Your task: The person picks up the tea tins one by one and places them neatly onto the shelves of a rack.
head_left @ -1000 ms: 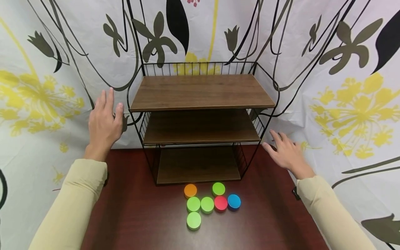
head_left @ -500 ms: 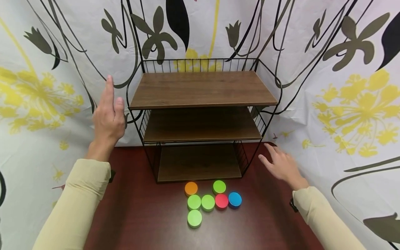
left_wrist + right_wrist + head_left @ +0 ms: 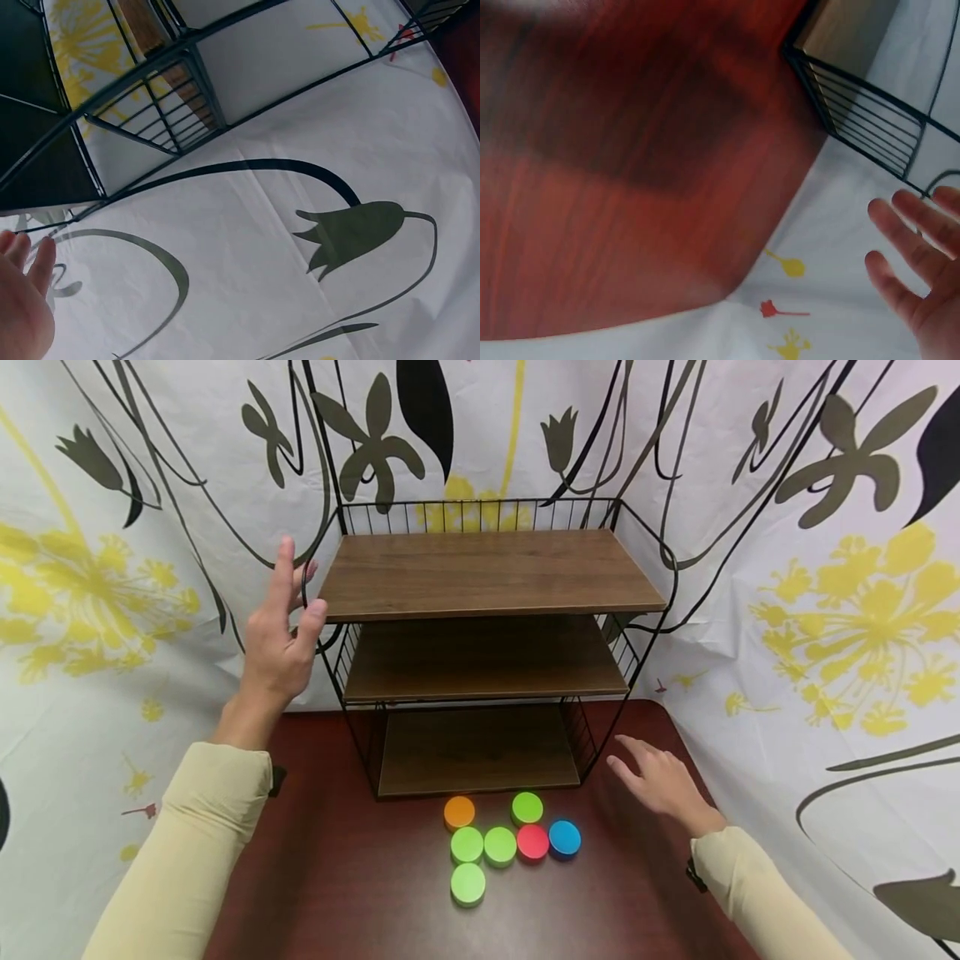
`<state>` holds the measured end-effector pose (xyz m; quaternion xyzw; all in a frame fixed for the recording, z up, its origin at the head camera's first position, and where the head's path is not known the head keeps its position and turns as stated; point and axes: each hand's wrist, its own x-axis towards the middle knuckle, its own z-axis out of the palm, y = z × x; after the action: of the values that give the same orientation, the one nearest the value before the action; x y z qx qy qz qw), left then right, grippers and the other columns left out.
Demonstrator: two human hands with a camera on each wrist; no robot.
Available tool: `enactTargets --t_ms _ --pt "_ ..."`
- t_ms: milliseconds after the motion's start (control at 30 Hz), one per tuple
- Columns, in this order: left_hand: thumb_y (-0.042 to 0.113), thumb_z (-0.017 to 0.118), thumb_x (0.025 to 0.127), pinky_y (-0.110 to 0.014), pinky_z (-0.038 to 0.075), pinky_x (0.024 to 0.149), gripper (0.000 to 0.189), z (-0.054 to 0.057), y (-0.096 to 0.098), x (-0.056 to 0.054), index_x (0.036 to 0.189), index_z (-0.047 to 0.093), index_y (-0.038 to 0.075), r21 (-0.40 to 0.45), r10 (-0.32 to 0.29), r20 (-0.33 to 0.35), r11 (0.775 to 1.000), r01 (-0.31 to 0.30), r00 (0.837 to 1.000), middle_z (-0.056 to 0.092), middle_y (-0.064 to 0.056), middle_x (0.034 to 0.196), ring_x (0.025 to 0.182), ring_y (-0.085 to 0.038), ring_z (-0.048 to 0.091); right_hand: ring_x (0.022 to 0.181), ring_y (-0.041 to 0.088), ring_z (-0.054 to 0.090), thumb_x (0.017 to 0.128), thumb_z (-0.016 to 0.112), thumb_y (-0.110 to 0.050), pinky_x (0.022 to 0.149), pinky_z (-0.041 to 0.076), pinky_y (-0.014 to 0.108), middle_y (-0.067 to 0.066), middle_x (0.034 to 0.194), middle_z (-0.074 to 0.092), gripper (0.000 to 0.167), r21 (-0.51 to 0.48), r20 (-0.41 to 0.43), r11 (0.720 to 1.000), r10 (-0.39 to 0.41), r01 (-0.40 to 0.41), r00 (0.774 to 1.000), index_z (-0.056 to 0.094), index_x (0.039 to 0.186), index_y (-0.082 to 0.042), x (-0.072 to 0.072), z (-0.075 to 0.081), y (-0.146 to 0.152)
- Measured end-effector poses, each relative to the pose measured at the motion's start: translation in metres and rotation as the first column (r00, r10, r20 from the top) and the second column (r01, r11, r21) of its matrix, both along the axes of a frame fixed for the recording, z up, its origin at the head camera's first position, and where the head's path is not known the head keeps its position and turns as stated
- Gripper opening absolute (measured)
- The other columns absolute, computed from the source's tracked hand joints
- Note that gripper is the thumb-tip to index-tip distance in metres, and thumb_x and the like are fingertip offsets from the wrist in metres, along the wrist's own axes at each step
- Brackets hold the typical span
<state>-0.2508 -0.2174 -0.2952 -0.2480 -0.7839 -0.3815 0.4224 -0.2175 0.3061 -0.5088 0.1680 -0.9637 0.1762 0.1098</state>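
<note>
A three-tier shelf rack [image 3: 487, 572] with brown wooden boards and a black wire frame stands on the table. My left hand [image 3: 279, 639] is at the upper left side of the rack, fingers extended and thumb apart, overlapping the wire side frame. In the left wrist view its fingertips [image 3: 43, 259] show close to the black wire. To the right of the rack, my right hand [image 3: 660, 781] hovers low over the table with loosely bent fingers and holds nothing. In front of the rack lie round discs: orange [image 3: 459, 812], red [image 3: 533, 842], blue [image 3: 565, 839] and several green [image 3: 500, 846].
The dark red table [image 3: 360, 885] carries the rack and discs. A white cloth [image 3: 750, 635] with printed flowers and leaves surrounds it at the back and both sides. The rack's middle board [image 3: 483, 664] and bottom board [image 3: 480, 752] sit below the top one.
My left hand has moved right to the rack's side, its thumb and fingers spreading. My right hand has moved lower and slightly left. The rack and discs have stayed put.
</note>
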Motion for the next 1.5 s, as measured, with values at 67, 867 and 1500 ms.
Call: enactTargets --t_ms 67,867,1500 --pt "0.039 0.05 0.1 -0.019 0.045 0.086 0.067 0.0 0.002 0.001 0.158 0.029 0.011 -0.032 -0.005 0.021 0.999 0.006 1.0 0.057 -0.006 0.142 0.125 -0.024 0.059 0.108 0.041 0.064 0.101 0.052 -0.039 0.084 0.049 0.059 0.021 0.132 0.061 0.052 -0.018 0.016 1.0 0.02 -0.02 1.0 0.056 0.138 -0.002 0.003 -0.005 -0.002" --pt "0.03 0.062 0.095 -0.025 0.04 0.09 0.066 -0.005 0.008 0.001 0.155 0.036 0.016 -0.001 0.033 0.105 0.999 -0.033 0.994 0.063 -0.003 0.134 0.121 -0.026 0.059 0.099 0.027 0.07 0.094 0.066 -0.042 0.083 0.054 0.049 0.014 0.122 0.068 0.053 -0.007 0.082 0.984 0.18 -0.18 0.98 0.064 0.13 -0.003 0.031 -0.045 -0.035" --pt "0.038 0.056 0.096 -0.041 0.033 0.111 0.065 -0.014 0.015 -0.009 0.151 0.039 0.008 0.06 -0.006 0.016 0.998 0.005 1.0 0.063 -0.012 0.132 0.131 -0.028 0.052 0.1 0.019 0.069 0.084 0.075 -0.049 0.082 0.054 0.046 0.008 0.12 0.068 0.064 -0.018 0.159 0.965 0.261 -0.262 0.952 0.064 0.128 -0.004 0.045 -0.065 -0.054"
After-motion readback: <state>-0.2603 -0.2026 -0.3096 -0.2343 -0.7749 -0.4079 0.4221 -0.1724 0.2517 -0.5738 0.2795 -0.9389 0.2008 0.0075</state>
